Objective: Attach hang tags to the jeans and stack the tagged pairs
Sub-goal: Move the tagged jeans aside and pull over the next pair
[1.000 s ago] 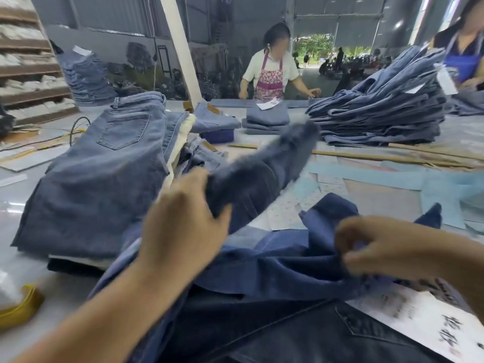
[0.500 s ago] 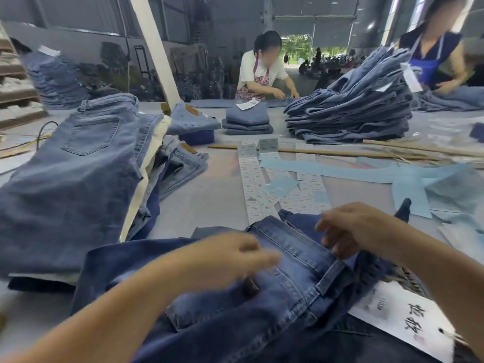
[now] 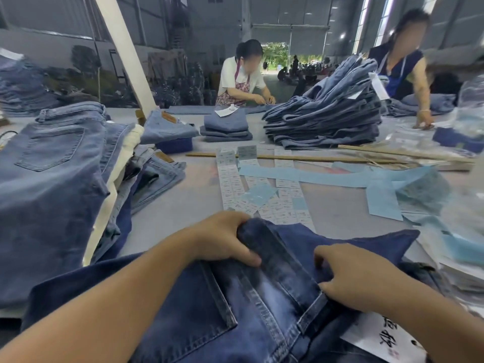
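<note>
A grey work table [image 3: 183,205] is seen to fill the view. On its left side a tall pile of lighter blue jeans [image 3: 52,184] is stacked, back pocket uppermost. At the far right a second heap of folded jeans [image 3: 327,121] is noted, with a small folded stack [image 3: 226,129] beside it. Two workers [image 3: 243,74] are observed at the far edge of the table. Light blue paper strips [image 3: 314,176] and rows of white label sheets [image 3: 230,179] are spread mid-table.

The dark blue jeans [image 3: 235,310] being handled are laid at the near edge, directly under both forearms, partly covering a white printed tag [image 3: 385,339] at lower right.

The left hand [image 3: 222,239] is extended forward from lower left; its fingers are curled over the far end of a folded band of denim and the thumb is pressed along it, so the cloth is gripped. The right hand [image 3: 358,279] is brought in from the right, knuckles up, its fingers bent and tucked into the fabric with the thumb at the waistband edge, gripping the same jeans.
</note>
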`<state>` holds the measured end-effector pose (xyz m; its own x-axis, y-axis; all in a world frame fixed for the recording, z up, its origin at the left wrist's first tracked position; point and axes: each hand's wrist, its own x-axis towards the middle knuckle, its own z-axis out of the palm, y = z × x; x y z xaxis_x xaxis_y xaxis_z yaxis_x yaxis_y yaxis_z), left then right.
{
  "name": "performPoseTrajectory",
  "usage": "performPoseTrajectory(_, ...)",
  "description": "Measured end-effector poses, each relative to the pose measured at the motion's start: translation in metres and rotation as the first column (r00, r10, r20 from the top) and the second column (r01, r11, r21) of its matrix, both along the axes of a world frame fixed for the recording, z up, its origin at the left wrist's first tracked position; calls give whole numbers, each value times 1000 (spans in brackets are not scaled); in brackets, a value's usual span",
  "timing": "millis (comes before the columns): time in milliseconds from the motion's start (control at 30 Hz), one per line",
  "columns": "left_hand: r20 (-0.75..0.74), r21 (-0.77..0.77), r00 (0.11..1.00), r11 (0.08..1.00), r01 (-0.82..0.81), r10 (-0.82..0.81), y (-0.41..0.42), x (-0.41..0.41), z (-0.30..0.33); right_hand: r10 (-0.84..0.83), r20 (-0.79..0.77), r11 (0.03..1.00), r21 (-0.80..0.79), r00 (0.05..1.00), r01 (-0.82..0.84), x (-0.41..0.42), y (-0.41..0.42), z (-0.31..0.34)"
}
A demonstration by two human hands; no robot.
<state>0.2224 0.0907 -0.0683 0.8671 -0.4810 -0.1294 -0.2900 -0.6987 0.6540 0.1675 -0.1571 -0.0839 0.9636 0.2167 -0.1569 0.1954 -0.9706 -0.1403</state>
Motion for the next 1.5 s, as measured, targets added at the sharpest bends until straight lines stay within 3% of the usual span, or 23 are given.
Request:
performPoseTrajectory(67, -23, -196, 997, 978, 64, -70, -7, 4, 27, -62, 6, 963, 262, 998, 58, 5, -13, -5)
performPoseTrajectory(100, -24, -300, 996, 951, 70, -81, -13, 7, 39, -91, -21, 888, 451, 996, 91, 5, -20, -4)
performPoseTrajectory(133, -15, -400, 997, 914, 62, -75, -19, 10, 50, -126, -104, 709, 686, 987, 163, 4, -27, -1)
performPoseTrajectory(167, 8, -486, 999, 872, 50, -52, -28, 15, 59, -99, -249, 394, 879, 963, 268, 3, -35, 3)
performPoseTrajectory(200, 50, -544, 999, 838, 41, -16, -38, 21, 65, 43, -362, 49, 932, 931, 359, 3, -43, 7)
performPoseTrajectory(233, 113, -564, 993, 825, 35, 35, -50, 27, 67, 164, -364, -171, 905, 917, 390, 2, -50, 13)
performPoseTrajectory(267, 183, -555, 978, 831, 21, 98, -64, 34, 65, 221, -332, -273, 882, 917, 385, 1, -54, 19)
performPoseTrajectory(300, 251, -527, 954, 850, -10, 167, -79, 42, 60, 191, -309, -299, 886, 932, 355, 3, -55, 20)
performPoseTrajectory(333, 308, -481, 921, 874, -67, 239, -93, 47, 51, 73, -294, -251, 919, 953, 303, 6, -56, 19)
performPoseTrajectory(367, 340, -418, 894, 898, -134, 292, -104, 49, 41, -120, -285, -120, 955, 951, 272, 10, -56, 15)
performPoseTrajectory(433, 359, -176, 896, 962, -210, 262, -116, 43, 11, -489, -174, 296, 889, 855, 350, 14, -56, 5)
performPoseTrajectory(467, 360, -1, 917, 983, -186, 174, -114, 36, -8, -571, -97, 483, 763, 816, 429, 14, -57, 0)
performPoseTrajectory(533, 293, 266, 956, 962, -67, -15, -98, 20, -41, -568, -21, 698, 518, 822, 495, 11, -59, -7)
performPoseTrajectory(667, 140, 432, 986, 901, 19, -88, -48, -5, -66, -383, 154, 923, 24, 911, 384, 12, -41, -4)
performPoseTrajectory(733, 155, 484, 987, 875, -38, -43, -17, -11, -58, -242, 257, 921, -241, 936, 304, 15, -25, 7)
performPoseTrajectory(800, 137, 541, 989, 832, -125, 60, 18, -19, -53, -111, 229, 927, -326, 967, 183, 16, -5, 22)
performPoseTrajectory(900, 209, 626, 943, 705, -332, 258, 63, -40, -51, 177, 95, 970, -186, 980, -157, 14, 35, 30)
performPoseTrajectory(967, 304, 608, 864, 617, -500, 401, 88, -57, -52, 377, 57, 923, -107, 925, -369, 7, 68, 27)
performPoseTrajectory(1067, 206, 495, 732, 576, -650, 649, 116, -80, -50, 506, -47, 862, -5, 861, -507, 1, 114, 14)
performPoseTrajectory(1133, 129, 454, 711, 597, -662, 691, 125, -93, -46, 546, -101, 838, 38, 832, -545, 3, 140, 7)
performPoseTrajectory(1300, 26, 314, 851, 803, -505, 525, 141, -116, -22, 627, -46, 770, 187, 777, -610, 12, 184, -2)
performPoseTrajectory(1400, 22, 140, 927, 917, -373, 374, 148, -123, 0, 657, -58, 728, 307, 752, -613, 18, 201, 4)
performPoseTrajectory(1500, 116, 59, 957, 960, -273, 265, 154, -121, 20, 667, -116, 699, 441, 736, -563, 25, 209, 13)
